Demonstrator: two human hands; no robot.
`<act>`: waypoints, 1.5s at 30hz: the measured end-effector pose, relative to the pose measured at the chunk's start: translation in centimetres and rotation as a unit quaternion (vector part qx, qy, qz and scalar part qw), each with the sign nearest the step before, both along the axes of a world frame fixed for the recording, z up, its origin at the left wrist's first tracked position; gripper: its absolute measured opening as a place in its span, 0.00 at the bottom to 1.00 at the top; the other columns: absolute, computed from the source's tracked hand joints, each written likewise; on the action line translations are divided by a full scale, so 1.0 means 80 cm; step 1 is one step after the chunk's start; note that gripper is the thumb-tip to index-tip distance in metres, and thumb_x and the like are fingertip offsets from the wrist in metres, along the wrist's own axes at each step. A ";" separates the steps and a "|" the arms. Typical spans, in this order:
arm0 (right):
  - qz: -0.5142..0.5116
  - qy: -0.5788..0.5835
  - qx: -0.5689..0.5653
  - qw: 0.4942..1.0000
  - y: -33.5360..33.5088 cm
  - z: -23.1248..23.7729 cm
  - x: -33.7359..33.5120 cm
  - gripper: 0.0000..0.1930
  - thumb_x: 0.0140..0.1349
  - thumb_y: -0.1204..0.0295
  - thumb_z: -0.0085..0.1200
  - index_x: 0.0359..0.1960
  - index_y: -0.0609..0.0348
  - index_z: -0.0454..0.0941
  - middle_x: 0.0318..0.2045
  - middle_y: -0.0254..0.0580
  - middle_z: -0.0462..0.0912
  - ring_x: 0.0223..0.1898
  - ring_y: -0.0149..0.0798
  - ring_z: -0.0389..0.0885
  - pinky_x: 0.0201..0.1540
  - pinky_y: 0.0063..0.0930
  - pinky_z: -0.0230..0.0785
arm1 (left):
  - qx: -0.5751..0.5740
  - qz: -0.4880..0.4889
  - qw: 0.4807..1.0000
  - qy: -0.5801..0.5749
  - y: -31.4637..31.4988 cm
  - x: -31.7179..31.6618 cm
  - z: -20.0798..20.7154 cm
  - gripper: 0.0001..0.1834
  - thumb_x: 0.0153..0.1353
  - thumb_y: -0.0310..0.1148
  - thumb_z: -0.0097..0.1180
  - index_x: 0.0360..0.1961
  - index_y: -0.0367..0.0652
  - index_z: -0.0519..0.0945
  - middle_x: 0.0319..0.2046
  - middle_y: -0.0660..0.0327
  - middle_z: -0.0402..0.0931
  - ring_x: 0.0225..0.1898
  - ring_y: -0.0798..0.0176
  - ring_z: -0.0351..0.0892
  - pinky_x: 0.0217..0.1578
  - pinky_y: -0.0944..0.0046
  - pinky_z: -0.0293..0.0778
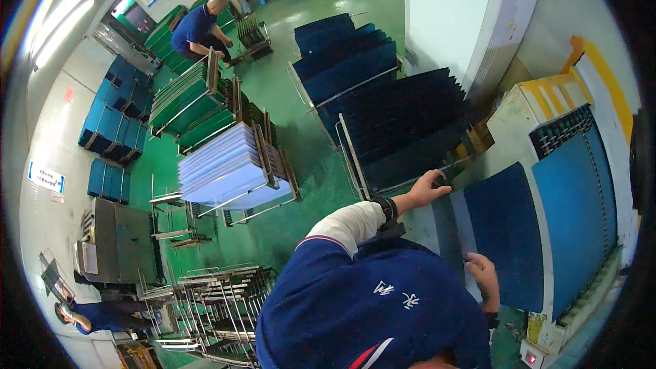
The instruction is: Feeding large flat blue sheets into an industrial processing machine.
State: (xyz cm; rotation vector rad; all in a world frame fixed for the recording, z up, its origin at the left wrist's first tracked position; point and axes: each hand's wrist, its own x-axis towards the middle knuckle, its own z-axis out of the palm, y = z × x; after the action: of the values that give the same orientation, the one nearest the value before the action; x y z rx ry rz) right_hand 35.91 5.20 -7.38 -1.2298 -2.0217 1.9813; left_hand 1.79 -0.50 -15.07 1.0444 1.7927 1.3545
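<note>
While your two hands are at the near side of one machine (516, 117), two single sheets are counted there: one dark blue sheet (506, 232) just beyond your right hand (482, 275), and one brighter blue sheet (572, 212) farther right on the machine, a pale strip between them. Right hand: 1, fingers bent at the near edge of the dark blue sheet; cannot tell whether they grasp it. Left hand (427, 190): 1, fingers curled by a small dark part near the rack; grip cannot be told. One dark watch (387, 212) on your left wrist.

Floor, ahead and left of you: two groups of dark panels in racks, the nearer rack (352, 157) and the farther rack (307, 89); one rack of white panels (229, 188). Panels stand close together; individual count unreliable. Bare metal racks (219, 307) are stacked at your left, overlapping, number unclear. Co-workers: three, two toward the far wall, one at lower left.
</note>
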 end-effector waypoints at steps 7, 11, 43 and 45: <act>0.036 -0.035 0.099 0.994 -0.027 -0.034 0.001 0.22 0.54 0.74 0.61 0.52 0.65 0.75 0.42 0.43 0.82 0.42 0.35 0.81 0.46 0.29 0.72 | 0.008 -0.017 1.000 0.011 0.000 -0.005 0.005 0.30 0.55 0.49 0.64 0.50 0.38 0.72 0.46 0.51 0.71 0.43 0.55 0.76 0.46 0.58 0.74; 0.075 -0.079 0.157 0.982 -0.038 -0.014 -0.012 0.23 0.55 0.71 0.62 0.53 0.65 0.75 0.42 0.46 0.82 0.41 0.36 0.82 0.45 0.30 0.72 | 0.011 -0.017 0.999 0.030 -0.005 -0.007 -0.001 0.31 0.55 0.50 0.64 0.50 0.38 0.72 0.46 0.51 0.71 0.45 0.54 0.75 0.48 0.57 0.72; 0.096 -0.129 0.332 0.929 -0.046 -0.121 0.024 0.21 0.54 0.77 0.51 0.52 0.62 0.74 0.43 0.57 0.78 0.45 0.60 0.76 0.47 0.45 0.69 | 0.023 -0.019 0.999 0.030 -0.015 -0.010 -0.001 0.28 0.56 0.50 0.63 0.48 0.40 0.72 0.46 0.51 0.70 0.46 0.52 0.74 0.48 0.57 0.72; 0.092 -0.119 0.333 0.931 -0.049 -0.108 0.015 0.21 0.54 0.78 0.50 0.52 0.63 0.74 0.43 0.57 0.79 0.45 0.59 0.77 0.48 0.45 0.69 | 0.023 -0.022 0.999 0.033 -0.016 -0.011 0.002 0.29 0.56 0.51 0.63 0.48 0.40 0.72 0.47 0.51 0.70 0.46 0.52 0.74 0.48 0.57 0.73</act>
State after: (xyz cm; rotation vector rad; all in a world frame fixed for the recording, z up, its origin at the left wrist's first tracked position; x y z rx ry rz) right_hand 37.08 1.31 -15.98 -1.1711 -2.6746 1.0368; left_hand 0.89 -1.81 -14.95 1.1582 1.7833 1.3549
